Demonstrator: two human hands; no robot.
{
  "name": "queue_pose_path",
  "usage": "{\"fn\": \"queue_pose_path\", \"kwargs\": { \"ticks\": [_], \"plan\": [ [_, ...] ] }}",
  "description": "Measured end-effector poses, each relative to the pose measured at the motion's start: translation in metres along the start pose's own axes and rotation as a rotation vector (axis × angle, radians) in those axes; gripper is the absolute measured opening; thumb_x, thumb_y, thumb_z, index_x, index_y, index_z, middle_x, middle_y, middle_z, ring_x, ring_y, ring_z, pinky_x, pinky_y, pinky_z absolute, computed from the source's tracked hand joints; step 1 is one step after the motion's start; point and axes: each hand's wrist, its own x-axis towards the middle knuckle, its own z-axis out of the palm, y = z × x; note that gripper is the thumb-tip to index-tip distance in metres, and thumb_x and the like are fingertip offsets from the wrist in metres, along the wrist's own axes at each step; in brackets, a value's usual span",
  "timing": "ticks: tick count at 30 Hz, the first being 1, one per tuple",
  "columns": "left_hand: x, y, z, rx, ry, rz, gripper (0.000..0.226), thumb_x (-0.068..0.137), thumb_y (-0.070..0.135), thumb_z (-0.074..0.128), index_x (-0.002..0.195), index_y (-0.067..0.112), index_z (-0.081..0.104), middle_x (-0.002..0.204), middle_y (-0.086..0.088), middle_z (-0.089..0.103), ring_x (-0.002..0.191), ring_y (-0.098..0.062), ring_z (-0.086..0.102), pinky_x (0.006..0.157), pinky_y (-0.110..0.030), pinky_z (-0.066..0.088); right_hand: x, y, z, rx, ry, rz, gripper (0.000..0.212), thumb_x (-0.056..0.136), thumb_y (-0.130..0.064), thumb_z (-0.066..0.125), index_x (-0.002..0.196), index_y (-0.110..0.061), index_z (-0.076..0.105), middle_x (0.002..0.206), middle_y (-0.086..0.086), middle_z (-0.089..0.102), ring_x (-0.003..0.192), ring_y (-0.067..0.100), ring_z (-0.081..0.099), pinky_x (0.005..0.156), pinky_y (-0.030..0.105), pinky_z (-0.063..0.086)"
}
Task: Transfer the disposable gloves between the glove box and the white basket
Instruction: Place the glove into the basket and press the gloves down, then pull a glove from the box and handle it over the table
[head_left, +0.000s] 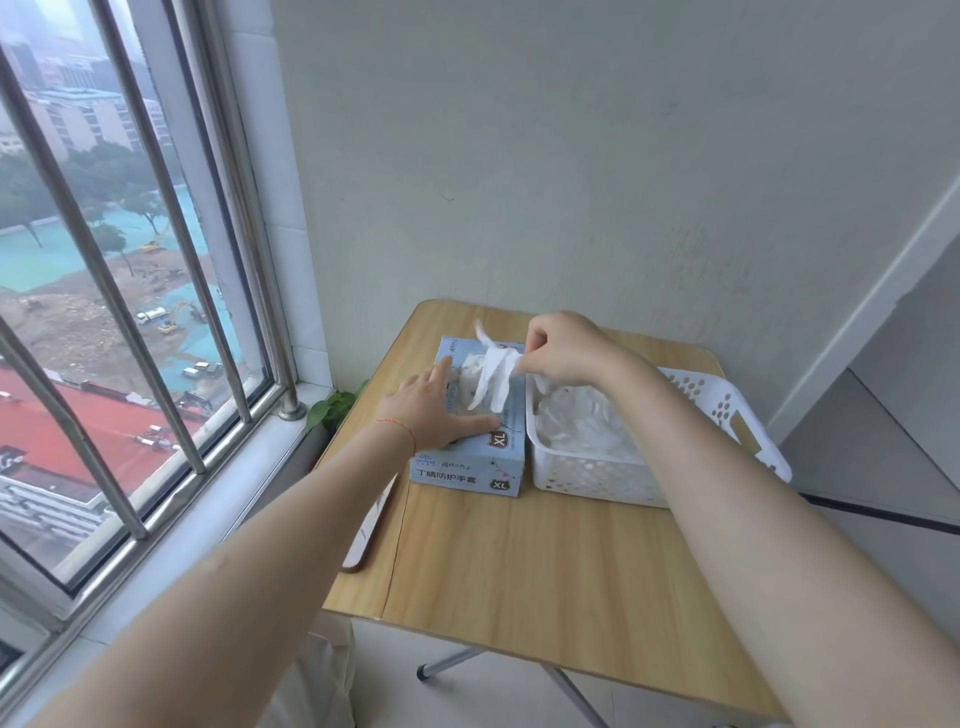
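Pinched in the right hand (558, 348) — one white disposable glove (493, 382), grip taken between thumb and curled fingers at the glove's upper end, just above centre of frame. Glove hanging limp from that pinch, its fingers dangling down over the opening of the glove box (475, 447); lower tips close to the box top, contact not discernible. One strip of the glove sticking up to the left of the knuckles.

Left hand (436, 410) laid flat on top of the glove box, fingers straight and spread, palm pressing down on the near-left part of the lid; no grip closed on anything. Thin red string around the left wrist.

Glove box: pale blue carton, "XL" printed on top and on the near face, standing at centre of frame on the wooden table (519, 571). More white glove material bunched in its opening.

White basket (597, 480) directly to the right of the box, sides touching or nearly so — perforated plastic walls, handle slot at the right end. Heap of white gloves (582, 421) lying inside; right forearm crossing above it.

Left of frame: barred window (130, 312) with buildings and a building site far below. Green leaves (332, 408) showing between sill and table edge. Plain pale wall (571, 156) behind.
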Motion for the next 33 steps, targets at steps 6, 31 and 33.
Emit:
{"fn": "queue_pose_path", "kwargs": {
  "ticks": [6,31,33],
  "plan": [
    [-0.005,0.011,-0.006,-0.177,0.261,0.126,0.068,0.077,0.06,0.07,0.133,0.028,0.046,0.13,0.0,0.051,0.119,-0.021,0.045,0.096,-0.034,0.041,0.007,0.005,0.016,0.11,0.132,-0.008,0.004,0.084,-0.02,0.058,0.083,-0.017,0.058,0.084,-0.008,0.054,0.075,0.015,0.053,0.059,0.025,0.04],
    [0.012,0.034,-0.071,-0.865,0.452,-0.073,0.009,0.088,0.017,0.054,0.079,0.018,0.055,0.074,-0.002,0.066,0.073,-0.027,0.066,0.068,-0.036,0.052,0.025,0.004,0.052,0.254,0.252,0.031,0.012,0.091,-0.015,0.055,0.092,-0.008,0.065,0.09,0.0,0.061,0.084,0.019,0.056,0.065,0.025,0.043],
    [0.014,0.026,-0.071,-0.749,0.409,-0.123,0.013,0.087,0.015,0.053,0.074,0.017,0.051,0.075,-0.004,0.06,0.07,-0.025,0.057,0.068,-0.035,0.049,0.028,0.005,0.05,0.349,0.301,0.008,0.011,0.091,-0.015,0.055,0.093,-0.009,0.063,0.093,0.001,0.062,0.085,0.018,0.056,0.062,0.019,0.039]
  ]
}}
